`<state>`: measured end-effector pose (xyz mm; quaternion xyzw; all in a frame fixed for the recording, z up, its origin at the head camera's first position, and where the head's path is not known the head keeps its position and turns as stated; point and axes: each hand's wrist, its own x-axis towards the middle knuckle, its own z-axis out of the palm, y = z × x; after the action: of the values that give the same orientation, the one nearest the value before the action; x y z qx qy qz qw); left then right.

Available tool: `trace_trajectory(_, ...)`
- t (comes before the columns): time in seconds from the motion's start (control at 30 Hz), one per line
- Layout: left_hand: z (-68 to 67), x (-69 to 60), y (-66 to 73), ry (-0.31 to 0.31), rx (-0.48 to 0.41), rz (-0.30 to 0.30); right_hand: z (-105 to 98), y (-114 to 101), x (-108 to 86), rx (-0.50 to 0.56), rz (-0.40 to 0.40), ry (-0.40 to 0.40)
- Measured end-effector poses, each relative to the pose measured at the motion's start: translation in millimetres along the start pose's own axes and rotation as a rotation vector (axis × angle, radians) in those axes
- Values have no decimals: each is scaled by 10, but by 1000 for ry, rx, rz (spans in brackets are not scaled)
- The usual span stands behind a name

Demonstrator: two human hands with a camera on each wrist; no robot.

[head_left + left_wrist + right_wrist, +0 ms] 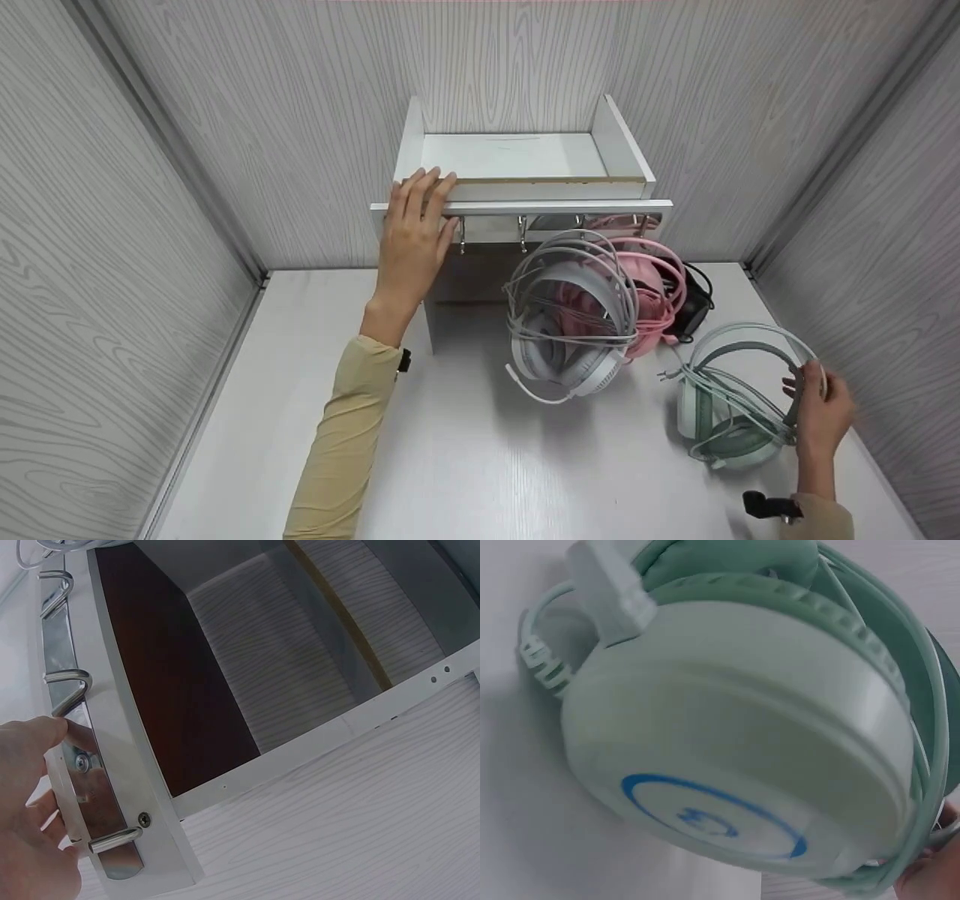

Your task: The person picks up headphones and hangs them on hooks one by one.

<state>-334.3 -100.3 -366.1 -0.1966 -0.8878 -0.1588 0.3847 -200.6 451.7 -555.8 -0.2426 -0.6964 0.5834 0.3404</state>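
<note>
My left hand (pixel 412 247) holds the left end of a white rack's hook rail (pixel 555 208), fingers over the top edge and thumb at the front. In the left wrist view, the thumb touches the metal strip (pixel 90 787) between two hooks. At the right, my right hand (pixel 823 412) grips the headband of a pale green headset (pixel 742 452), whose cable is looped around it. A blue ring logo marks its ear cup (pixel 735 720) in the right wrist view. A white headset (pixel 600 375) with a mic boom hangs from the rail's right half, beside a pink headset (pixel 649 274).
Behind the pink headset is a black headset (pixel 691 311), partly hidden. Bare metal hooks (pixel 523 234) line the rail's left half. Above it is an open shelf (pixel 517 154) with side walls. Wood-grain panels (pixel 135 225) enclose the white table (pixel 465 465) on the left, back and right.
</note>
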Motion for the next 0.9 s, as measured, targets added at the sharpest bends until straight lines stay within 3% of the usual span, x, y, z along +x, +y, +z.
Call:
trace_trajectory(0.2, 3, -2, -5, -1, 5, 13, 44, -208, -197, 157, -74, -71)
trace_trajectory(0.33, 26, -11, -26, 6, 38, 26, 83, -289, -292, 140, -149, -87)
trace_trajectory(0.57, 43, -50, -92, 30, 106, 49, 140, -170, -345, 76, -260, -47)
trace_trajectory(0.77, -54, -81, -201, 70, 95, 10, 158, -177, -414, 13, -338, -31)
trace_trajectory(0.9, -106, -84, -258, 58, 83, -9, 173, -221, -450, -21, -345, -15)
